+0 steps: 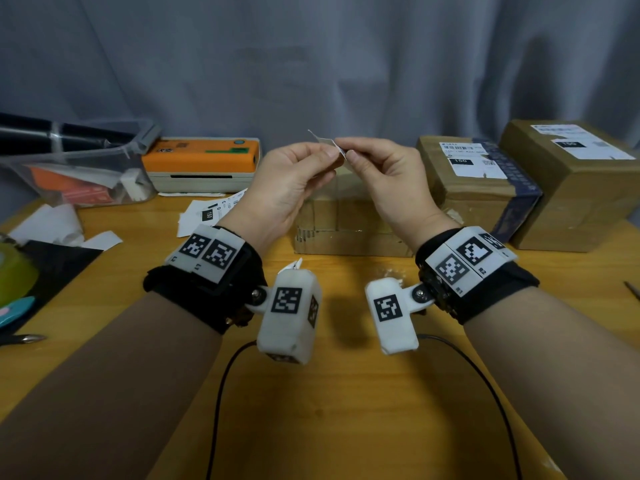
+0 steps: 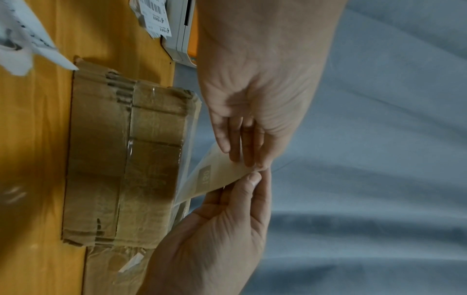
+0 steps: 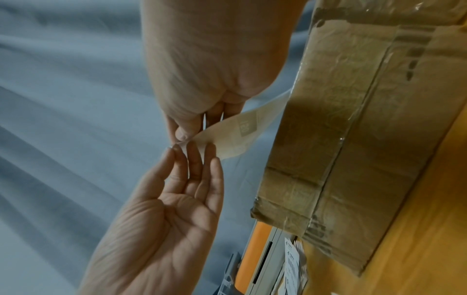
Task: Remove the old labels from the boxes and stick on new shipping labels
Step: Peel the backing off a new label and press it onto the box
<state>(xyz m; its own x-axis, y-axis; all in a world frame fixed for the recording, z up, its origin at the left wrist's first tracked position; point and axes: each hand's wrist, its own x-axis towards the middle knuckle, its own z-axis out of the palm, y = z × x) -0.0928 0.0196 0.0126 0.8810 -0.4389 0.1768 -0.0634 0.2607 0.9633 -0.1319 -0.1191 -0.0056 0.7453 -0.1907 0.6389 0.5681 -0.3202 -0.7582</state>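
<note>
A white label with a black "150" block is held up over a taped cardboard box at the table's middle. My left hand pinches its corner between thumb and fingers. My right hand pinches the same corner from the other side. In the left wrist view the label curves from the fingers of my left hand and the thumb of my right hand down behind the box. In the right wrist view my right hand and my left hand meet at the label beside the box.
Two labelled cardboard boxes stand at the right. An orange label printer and a clear plastic bin sit at the back left. Loose labels and white paper scraps lie on the left of the wooden table.
</note>
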